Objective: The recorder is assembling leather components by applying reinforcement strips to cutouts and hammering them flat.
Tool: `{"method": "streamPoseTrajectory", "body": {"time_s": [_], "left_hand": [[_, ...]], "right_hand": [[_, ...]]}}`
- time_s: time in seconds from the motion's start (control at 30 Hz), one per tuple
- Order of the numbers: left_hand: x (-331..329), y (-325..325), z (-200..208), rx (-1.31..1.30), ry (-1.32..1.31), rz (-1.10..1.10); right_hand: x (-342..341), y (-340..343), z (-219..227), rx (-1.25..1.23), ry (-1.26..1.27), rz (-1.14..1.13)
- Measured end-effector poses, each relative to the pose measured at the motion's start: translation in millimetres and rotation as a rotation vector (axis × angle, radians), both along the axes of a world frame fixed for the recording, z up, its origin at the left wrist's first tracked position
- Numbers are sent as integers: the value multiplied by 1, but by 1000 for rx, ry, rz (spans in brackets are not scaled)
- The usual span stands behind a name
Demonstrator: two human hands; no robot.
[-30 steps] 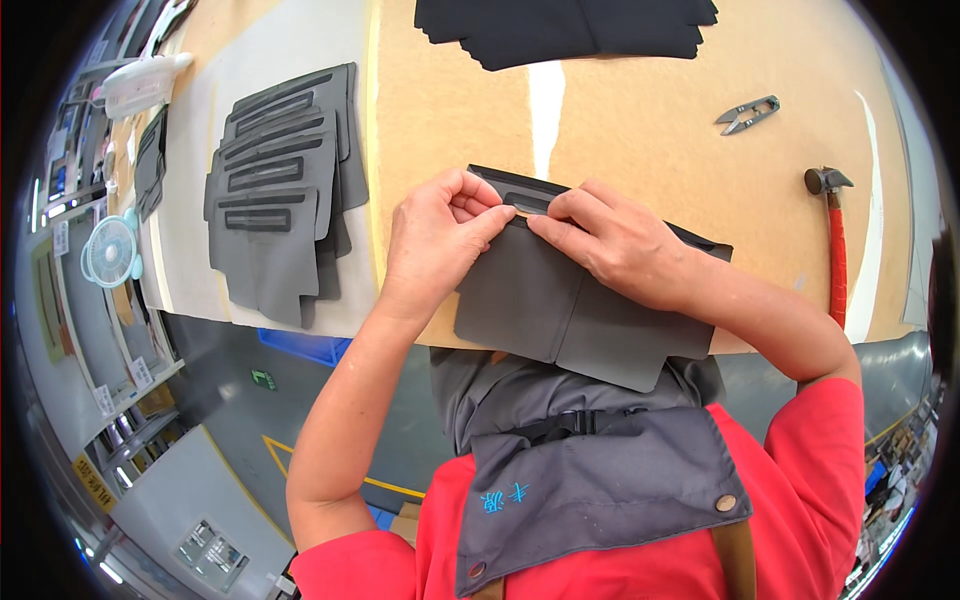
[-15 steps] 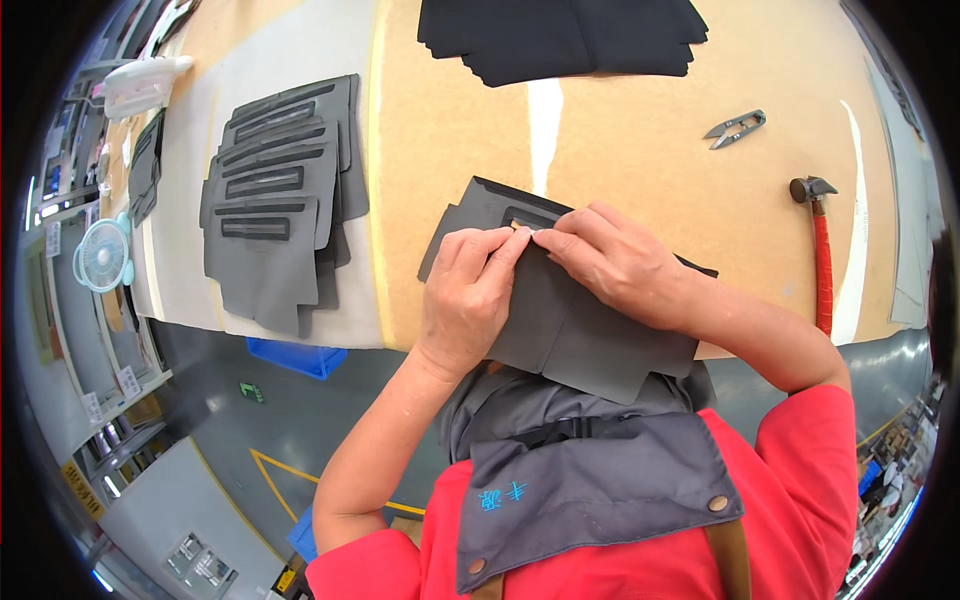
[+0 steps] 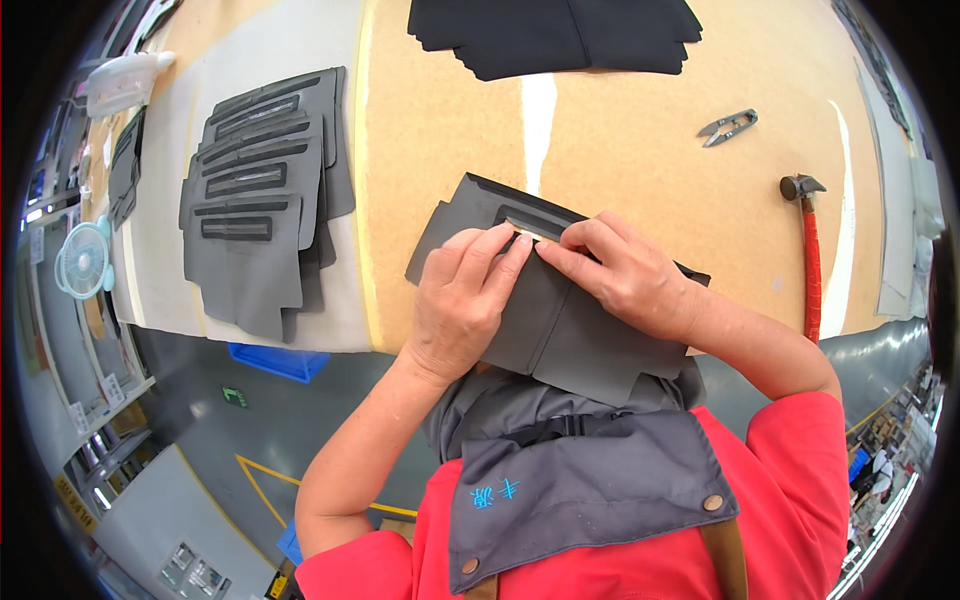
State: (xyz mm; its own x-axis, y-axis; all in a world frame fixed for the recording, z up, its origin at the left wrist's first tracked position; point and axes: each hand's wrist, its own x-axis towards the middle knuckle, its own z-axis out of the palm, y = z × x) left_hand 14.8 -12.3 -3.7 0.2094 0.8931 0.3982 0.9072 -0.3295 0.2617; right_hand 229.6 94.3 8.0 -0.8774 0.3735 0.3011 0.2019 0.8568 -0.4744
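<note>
A dark grey flat panel (image 3: 585,345), cut with notched corners, lies at the table's front edge and overhangs it towards me. Near its far edge is a long slot framed in black, with a narrow pale tan strip showing along it. My left hand (image 3: 462,295) is closed, thumb and forefinger pinching the slot's near edge. Just to its right, my right hand (image 3: 625,278) is closed in a similar pinch on the same edge. The fingertips cover part of the slot, and the fold between them is too small to make out fully.
Several similar grey panels (image 3: 245,270) with black-framed slots lie overlapped at left. A stack of black pieces (image 3: 555,35) sits at the far side. Thread snips (image 3: 728,128) and a red-handled hammer (image 3: 811,260) lie at right. A small fan (image 3: 85,258) stands far left.
The whole view has shifted slightly. My fingertips have parted a little along the slot edge, and more of the pale strip shows between them. Both hands keep pinching the panel.
</note>
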Motion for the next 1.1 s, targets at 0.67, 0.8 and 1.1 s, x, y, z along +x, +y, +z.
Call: {"method": "streamPoseTrajectory", "body": {"time_s": [0.67, 0.8, 1.1], "left_hand": [[1, -5, 3, -86, -8, -21], [-1, -4, 8, -109, 74, -57], [9, -7, 15, -172, 39, -114]], "right_hand": [[11, -12, -3, -81, 19, -142], [10, -12, 1, 59, -9, -82], [16, -12, 5, -267, 50, -217]]}}
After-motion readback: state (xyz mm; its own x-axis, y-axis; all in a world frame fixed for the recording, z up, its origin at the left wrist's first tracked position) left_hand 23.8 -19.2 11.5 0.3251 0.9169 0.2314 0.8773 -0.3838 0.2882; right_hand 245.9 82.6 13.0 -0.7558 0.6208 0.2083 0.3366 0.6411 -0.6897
